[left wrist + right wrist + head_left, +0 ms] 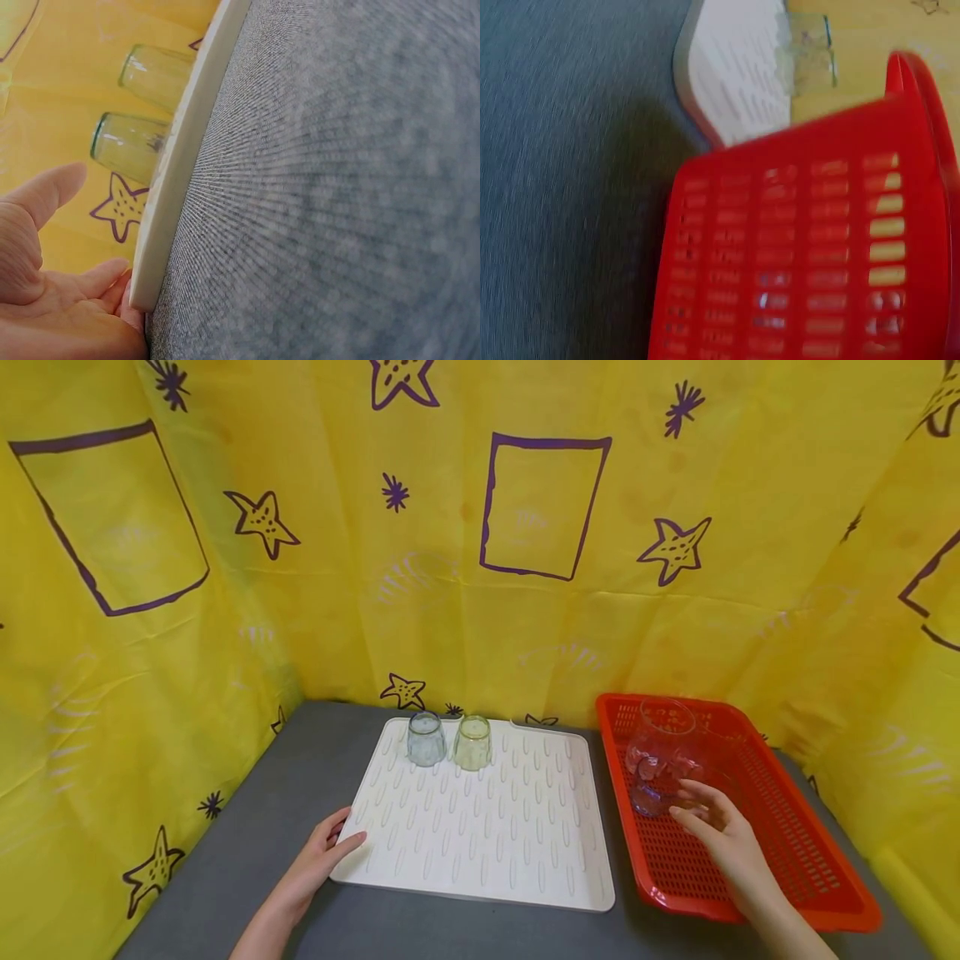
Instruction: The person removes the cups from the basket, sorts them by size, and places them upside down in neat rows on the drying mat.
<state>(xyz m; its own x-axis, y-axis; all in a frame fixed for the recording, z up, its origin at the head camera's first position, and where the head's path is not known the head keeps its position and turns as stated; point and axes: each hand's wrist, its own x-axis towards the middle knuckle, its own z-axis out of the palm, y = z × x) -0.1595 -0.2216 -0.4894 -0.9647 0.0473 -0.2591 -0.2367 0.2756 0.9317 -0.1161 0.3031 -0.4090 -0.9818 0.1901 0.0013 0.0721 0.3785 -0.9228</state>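
Observation:
A white ridged mat (480,827) lies on the grey table, with a bluish glass (426,740) and a yellow-green glass (472,743) standing near its back edge. My left hand (318,857) touches the mat's left edge; in the left wrist view the fingertips of that hand (71,300) meet the mat's side (176,172), thumb apart. Over the red basket (693,906) is my right hand (723,839), fingers slightly bent beside a purplish glass (648,793). Whether they touch that glass cannot be told. A larger clear glass (663,731) is behind it.
The red basket (780,225) stands right of the mat, its slotted wall filling much of the right wrist view. A yellow patterned cloth (450,527) hangs behind and at both sides. Grey table surface (247,827) shows left of the mat and in front.

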